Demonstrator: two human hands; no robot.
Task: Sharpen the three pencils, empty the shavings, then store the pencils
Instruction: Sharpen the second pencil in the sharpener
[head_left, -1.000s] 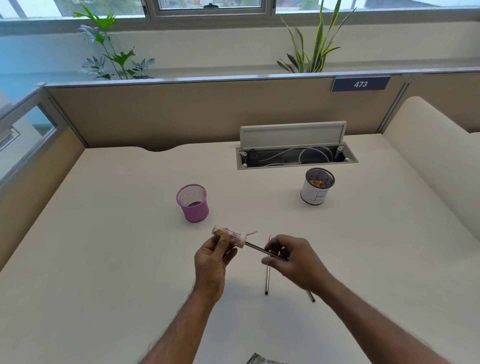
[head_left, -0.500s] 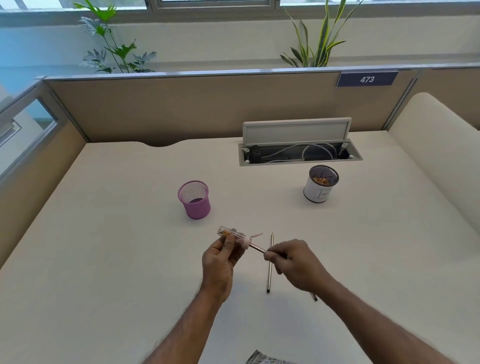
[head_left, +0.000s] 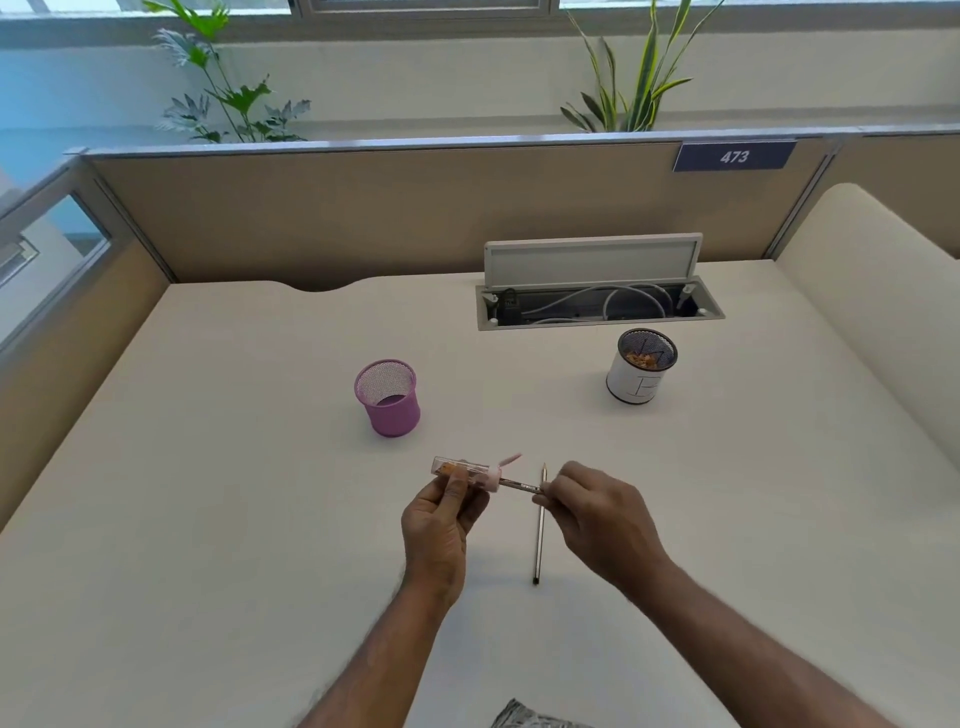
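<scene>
Left hand (head_left: 441, 525) grips clear sharpener (head_left: 462, 470) above desk (head_left: 208, 519); right hand (head_left: 597, 514) pinches pencil (head_left: 522, 486), tip in sharpener. Second pencil (head_left: 539, 540) lies on desk beneath. Advice: keep pencil coaxial, twist evenly, light push, avoid snapping lead.

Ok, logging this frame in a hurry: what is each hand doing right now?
Left hand: holds the clear sharpener.
Right hand: pinches the pencil whose tip is in the sharpener.
</scene>
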